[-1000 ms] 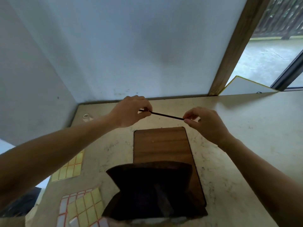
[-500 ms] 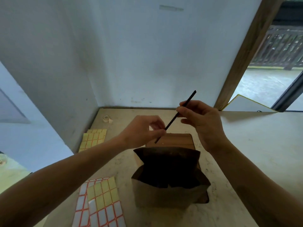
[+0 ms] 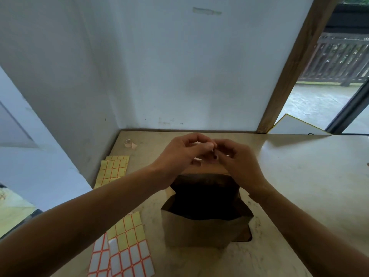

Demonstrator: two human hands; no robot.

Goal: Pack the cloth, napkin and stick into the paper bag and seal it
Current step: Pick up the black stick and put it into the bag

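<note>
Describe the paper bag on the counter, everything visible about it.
The paper bag is plain brown kraft paper, standing upright on the pale speckled counter, its mouth wide open towards the camera. The near rim is wavy and slightly creased; the side gussets flare outward. The inside is too dark to show any contents. Its back part stands on a wooden board, mostly hidden. Neither the left hand nor the right hand visibly touches it; both hover above its far edge. Sticker sheets lie to its left.
</note>
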